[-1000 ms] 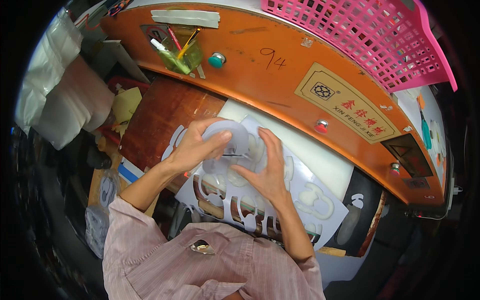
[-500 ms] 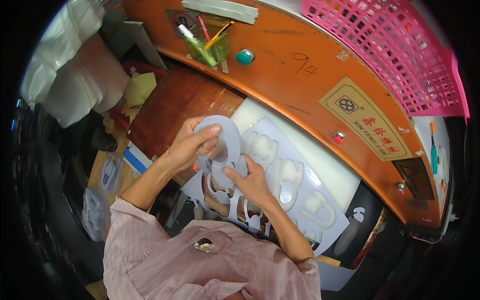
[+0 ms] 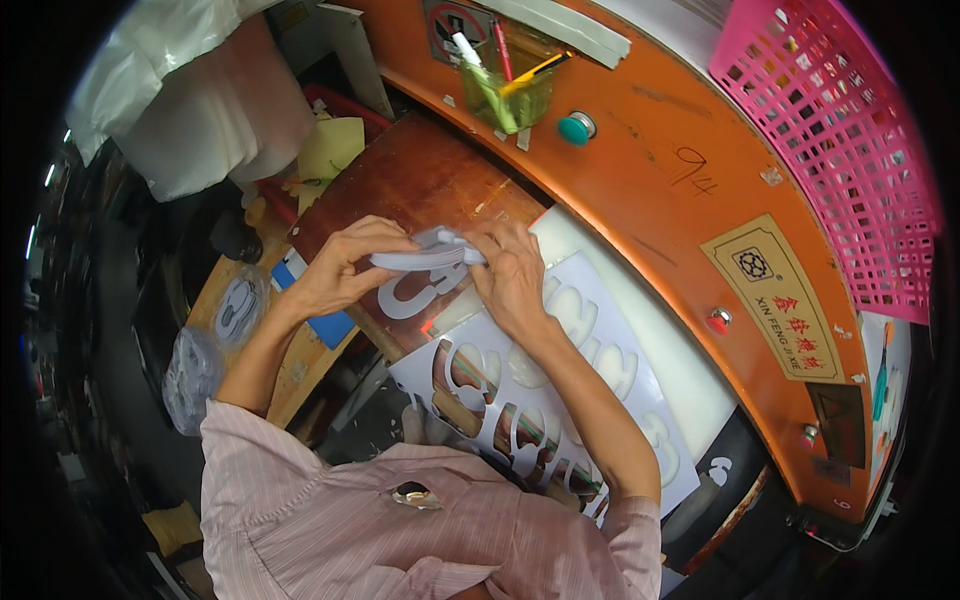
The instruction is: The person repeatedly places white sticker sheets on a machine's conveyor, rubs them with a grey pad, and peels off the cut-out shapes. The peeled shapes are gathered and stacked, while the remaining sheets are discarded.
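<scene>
Between my two hands is a stack of thin pale plastic cut-outs (image 3: 420, 259), held edge-on above a reddish-brown board (image 3: 430, 160). My left hand (image 3: 352, 262) pinches the stack's left end, while my right hand (image 3: 508, 272) grips the other end. Just below the stack, a curved pale cut-out (image 3: 408, 300) shows against the board. A pale plastic sheet (image 3: 683, 478) with several ring-like shapes cut through it lies under my right forearm, partly over a thick white slab (image 3: 640, 312).
An orange machine panel (image 3: 640, 150) with green and red buttons runs along the far side. On it are a pen holder (image 3: 520, 95) and a pink basket (image 3: 850, 150). Bagged cut-outs (image 3: 240, 308) rest at left, near a blue-and-white object (image 3: 330, 325).
The stack has tipped from face-up to edge-on and shifted over the brown board. Both hands moved farther away with it. The curved cut-out below it has come into view.
</scene>
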The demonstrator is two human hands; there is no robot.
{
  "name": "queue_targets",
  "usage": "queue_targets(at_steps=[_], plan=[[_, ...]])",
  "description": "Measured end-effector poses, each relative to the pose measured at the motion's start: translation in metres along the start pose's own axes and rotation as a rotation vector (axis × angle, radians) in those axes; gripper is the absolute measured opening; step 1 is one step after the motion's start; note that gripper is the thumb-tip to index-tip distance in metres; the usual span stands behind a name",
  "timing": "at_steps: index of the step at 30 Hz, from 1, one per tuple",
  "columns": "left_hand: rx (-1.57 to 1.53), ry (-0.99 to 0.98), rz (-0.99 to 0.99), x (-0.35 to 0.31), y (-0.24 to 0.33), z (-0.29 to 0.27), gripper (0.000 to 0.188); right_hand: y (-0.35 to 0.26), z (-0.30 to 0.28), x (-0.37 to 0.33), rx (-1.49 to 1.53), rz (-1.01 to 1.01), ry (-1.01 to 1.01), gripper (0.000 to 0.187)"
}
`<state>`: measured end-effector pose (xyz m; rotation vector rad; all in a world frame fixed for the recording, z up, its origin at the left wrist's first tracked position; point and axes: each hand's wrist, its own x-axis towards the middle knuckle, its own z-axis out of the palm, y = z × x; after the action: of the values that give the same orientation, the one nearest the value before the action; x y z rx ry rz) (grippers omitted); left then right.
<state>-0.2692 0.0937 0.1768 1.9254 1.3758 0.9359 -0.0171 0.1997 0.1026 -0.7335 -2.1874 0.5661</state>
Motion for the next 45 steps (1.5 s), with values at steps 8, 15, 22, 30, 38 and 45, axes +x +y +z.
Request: queue_targets(at_steps=[8, 15, 22, 30, 38, 45], plan=[[0.279, -0.178, -0.002, -0.083, -0.103, 0.050, 0.048, 0.032, 0.068, -0.020, -0.058, 0.093, -0.423, 0.034], [0.363, 0.130, -0.374, -0.068, -0.115, 0.080, 0.107, 0.064, 0.088, 0.006, -0.097, 0.312, -0.297, 0.031], [0.341, 0.074, -0.444, -0.045, -0.117, 0.099, 0.108, 0.047, 0.133, 0.003, -0.090, 0.245, -0.358, 0.047], [0.434, 0.060, -0.444, -0.052, -0.115, 0.104, 0.105, 0.045, 0.119, -0.002, -0.087, 0.244, -0.206, 0.037], [0.450, 0.096, -0.347, -0.050, -0.134, 0.105, 0.097, 0.032, 0.066, -0.033, -0.024, 0.289, 0.090, 0.024], [0.432, 0.097, -0.331, -0.042, -0.135, 0.123, 0.095, 0.015, -0.028, -0.132, -0.094, 0.677, 0.268, 0.020]])
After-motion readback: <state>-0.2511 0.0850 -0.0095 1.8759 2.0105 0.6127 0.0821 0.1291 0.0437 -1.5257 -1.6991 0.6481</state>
